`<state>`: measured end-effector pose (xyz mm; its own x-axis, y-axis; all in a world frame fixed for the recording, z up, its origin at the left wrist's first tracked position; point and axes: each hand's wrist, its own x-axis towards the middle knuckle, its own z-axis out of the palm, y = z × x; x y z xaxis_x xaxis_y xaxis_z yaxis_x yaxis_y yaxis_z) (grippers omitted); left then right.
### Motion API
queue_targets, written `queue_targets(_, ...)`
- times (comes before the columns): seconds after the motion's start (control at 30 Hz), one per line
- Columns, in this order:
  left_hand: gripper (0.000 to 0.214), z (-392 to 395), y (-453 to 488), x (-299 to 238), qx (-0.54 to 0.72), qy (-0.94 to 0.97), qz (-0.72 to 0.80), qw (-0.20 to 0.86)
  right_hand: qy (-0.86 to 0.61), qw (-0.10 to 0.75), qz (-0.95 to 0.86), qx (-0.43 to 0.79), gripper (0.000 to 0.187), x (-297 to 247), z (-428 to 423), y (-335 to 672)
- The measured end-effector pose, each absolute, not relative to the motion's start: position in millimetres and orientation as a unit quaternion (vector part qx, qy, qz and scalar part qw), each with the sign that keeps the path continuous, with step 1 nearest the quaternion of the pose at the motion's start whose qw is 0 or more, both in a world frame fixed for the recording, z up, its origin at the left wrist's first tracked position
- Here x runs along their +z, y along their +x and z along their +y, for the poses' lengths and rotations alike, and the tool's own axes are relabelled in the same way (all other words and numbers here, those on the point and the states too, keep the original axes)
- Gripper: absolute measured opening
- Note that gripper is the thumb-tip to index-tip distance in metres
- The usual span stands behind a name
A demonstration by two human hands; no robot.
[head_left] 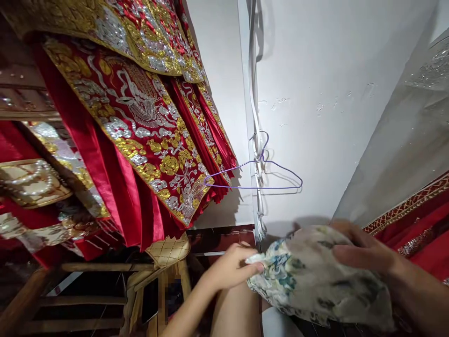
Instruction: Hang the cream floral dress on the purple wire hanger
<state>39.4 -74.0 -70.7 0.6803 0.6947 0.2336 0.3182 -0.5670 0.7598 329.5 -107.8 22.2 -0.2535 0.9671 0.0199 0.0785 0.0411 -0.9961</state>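
A pale floral cloth (pixel 308 276) with blue-green flowers is stretched between my two hands, low in the head view. My left hand (pixel 236 264) pinches its gathered left end between thumb and fingers. On the other side, my right hand (pixel 365 248) is closed on the cloth's upper right part, slightly blurred; some of its fingers are hidden behind the fabric. Whether the cloth is a garment I cannot tell. Above it, a bare purple wire hanger (pixel 259 173) hangs by its hook on white cords (pixel 257 93) along the wall.
Red embroidered robes (pixel 150 117) with gold and silver hang on the left. Beneath them stands a wooden chair (pixel 94 267) with a dark phone (pixel 150 302) near it. At the right are a sheer sparkling fabric (pixel 435 70) and a red gold-trimmed cloth (pixel 417 224).
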Motion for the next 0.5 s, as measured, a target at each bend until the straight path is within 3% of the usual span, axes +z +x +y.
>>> queue_targets(0.13, 0.038, -57, -16, -56, 0.177, 0.864, 0.408, 0.237, -0.539, 0.458, -0.656, 0.263, 0.036, 33, -79, 340)
queue_targets(0.2, 0.029, -52, -33, -49, 0.159, 0.861, 0.443, 0.192, -0.555, 0.491, -0.648, 0.179, 0.018, 26, -51, 336)
queue_targets(0.23, 0.028, -50, -39, -46, 0.153, 0.859, 0.454, 0.179, -0.554, 0.495, -0.646, 0.174, 0.006, 19, -34, 333)
queue_targets(0.3, 0.03, -47, -45, -42, 0.145, 0.852, 0.473, 0.173, -0.535, 0.492, -0.66, 0.19, 0.037, 1, 2, 325)
queue_targets(0.37, 0.03, -44, -48, -42, 0.14, 0.836, 0.499, 0.18, -0.504, 0.496, -0.677, 0.205, 0.054, -18, 37, 317)
queue_targets(0.5, 0.024, -38, -50, -50, 0.118, 0.781, 0.596, 0.147, -0.493, 0.467, -0.688, 0.257, 0.033, -43, 67, 309)
